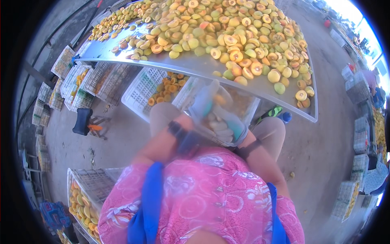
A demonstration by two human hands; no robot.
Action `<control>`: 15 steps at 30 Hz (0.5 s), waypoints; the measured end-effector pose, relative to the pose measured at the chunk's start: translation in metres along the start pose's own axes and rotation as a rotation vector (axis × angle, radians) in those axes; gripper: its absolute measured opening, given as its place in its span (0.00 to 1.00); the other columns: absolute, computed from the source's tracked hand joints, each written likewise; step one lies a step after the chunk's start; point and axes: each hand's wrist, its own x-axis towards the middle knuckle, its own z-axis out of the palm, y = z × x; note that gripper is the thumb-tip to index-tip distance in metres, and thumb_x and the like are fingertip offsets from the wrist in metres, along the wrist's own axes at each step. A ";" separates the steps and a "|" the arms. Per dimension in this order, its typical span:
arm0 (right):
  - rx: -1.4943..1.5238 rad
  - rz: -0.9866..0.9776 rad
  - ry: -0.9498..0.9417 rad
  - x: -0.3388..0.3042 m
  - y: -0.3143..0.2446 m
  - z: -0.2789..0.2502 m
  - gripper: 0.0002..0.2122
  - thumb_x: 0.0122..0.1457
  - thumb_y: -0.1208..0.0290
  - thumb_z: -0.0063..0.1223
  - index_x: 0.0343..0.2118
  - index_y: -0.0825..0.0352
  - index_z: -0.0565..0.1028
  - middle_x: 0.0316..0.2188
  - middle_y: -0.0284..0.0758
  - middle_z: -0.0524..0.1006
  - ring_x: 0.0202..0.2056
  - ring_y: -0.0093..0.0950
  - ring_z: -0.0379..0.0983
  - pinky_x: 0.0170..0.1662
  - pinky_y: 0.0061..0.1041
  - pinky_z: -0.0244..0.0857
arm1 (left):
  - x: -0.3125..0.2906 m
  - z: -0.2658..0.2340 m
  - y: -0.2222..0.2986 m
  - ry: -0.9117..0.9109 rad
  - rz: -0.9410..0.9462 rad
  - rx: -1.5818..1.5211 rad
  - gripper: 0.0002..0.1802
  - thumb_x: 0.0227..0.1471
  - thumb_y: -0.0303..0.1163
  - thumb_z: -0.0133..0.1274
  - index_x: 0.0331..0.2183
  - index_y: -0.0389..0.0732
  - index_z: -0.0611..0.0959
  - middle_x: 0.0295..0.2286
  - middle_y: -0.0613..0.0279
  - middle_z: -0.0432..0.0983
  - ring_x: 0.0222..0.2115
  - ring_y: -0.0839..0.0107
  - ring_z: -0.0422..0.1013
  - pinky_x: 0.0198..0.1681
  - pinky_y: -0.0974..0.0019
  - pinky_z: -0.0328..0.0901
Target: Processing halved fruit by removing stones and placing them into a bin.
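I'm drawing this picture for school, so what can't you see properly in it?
All in the head view:
Orange shape between the gloved left hand and right hand: too blurred to tell whether it's held.
Contents of the white crate beneath: blurred, partly hidden by the hands.
Metal table: far edge cut off at the top.
Lower-left crate: partly hidden by the pink sleeve.

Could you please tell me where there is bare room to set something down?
The metal table has a bare strip between the fruit and its near edge; bare floor lies between the black stool and the lower-left crate. It is crowded across the table's middle and where the left hand and right hand meet.
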 end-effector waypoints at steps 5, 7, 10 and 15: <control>0.152 0.073 -0.228 0.007 0.005 -0.015 0.17 0.66 0.50 0.35 0.33 0.60 0.66 0.13 0.21 0.54 0.07 0.12 0.46 0.07 0.14 0.38 | 0.024 -0.030 -0.027 0.282 0.294 -0.274 0.22 0.60 0.47 0.45 0.30 0.37 0.79 0.30 0.57 0.77 0.29 0.70 0.74 0.34 0.67 0.71; 0.223 0.106 -0.333 0.006 0.007 -0.025 0.17 0.65 0.50 0.37 0.35 0.61 0.67 0.14 0.21 0.55 0.08 0.12 0.46 0.08 0.14 0.38 | 0.030 -0.067 -0.013 0.292 0.373 -0.512 0.20 0.60 0.45 0.46 0.31 0.36 0.78 0.31 0.58 0.76 0.31 0.70 0.74 0.38 0.67 0.70; 0.271 0.049 -0.294 -0.001 0.000 -0.041 0.17 0.65 0.50 0.37 0.35 0.61 0.67 0.15 0.21 0.55 0.09 0.13 0.46 0.08 0.14 0.39 | 0.019 -0.098 0.031 0.486 0.279 -0.129 0.19 0.58 0.44 0.49 0.36 0.34 0.79 0.35 0.57 0.74 0.36 0.67 0.73 0.42 0.66 0.68; 0.187 -0.058 -0.062 0.007 -0.007 -0.039 0.19 0.67 0.51 0.29 0.36 0.58 0.70 0.12 0.20 0.54 0.06 0.13 0.43 0.07 0.14 0.39 | 0.060 -0.139 0.020 0.600 0.418 1.069 0.20 0.52 0.42 0.52 0.42 0.38 0.78 0.46 0.52 0.70 0.45 0.62 0.69 0.46 0.63 0.64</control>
